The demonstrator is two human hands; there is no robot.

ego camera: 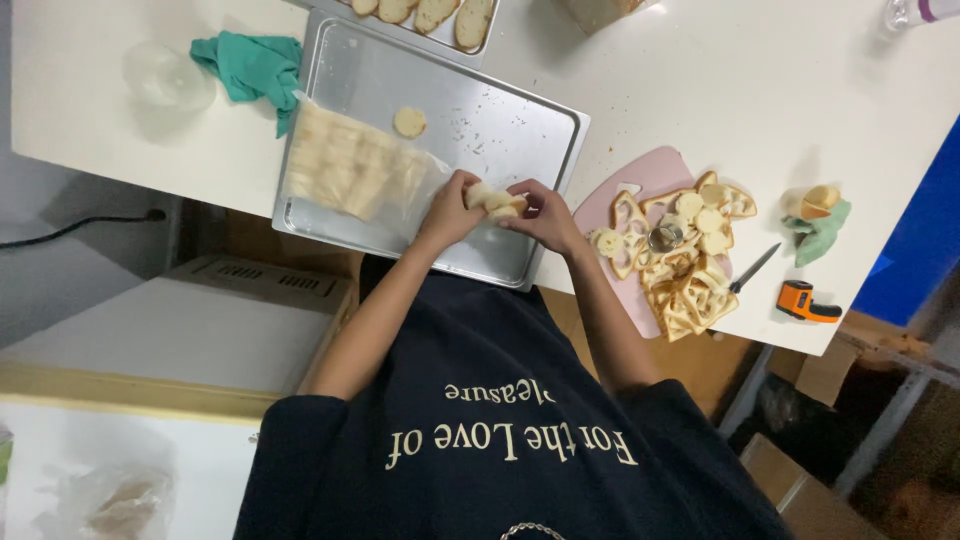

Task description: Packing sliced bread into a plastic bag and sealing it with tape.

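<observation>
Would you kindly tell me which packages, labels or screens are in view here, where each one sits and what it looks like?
Clear plastic bag: lying on the metal tray, left of the hands; flat, see-through, filled with pale bread pieces.
Handheld gauge: near the table's right edge; orange and black, screen not visible.
Cardboard box: on the floor at lower right; brown, only partly seen.
Shirt print: cream lettering on dark fabric.

Matt brushed-metal tray [480,120], clear glossy plastic bag [350,165], crumpled green cloth [250,65]
</observation>
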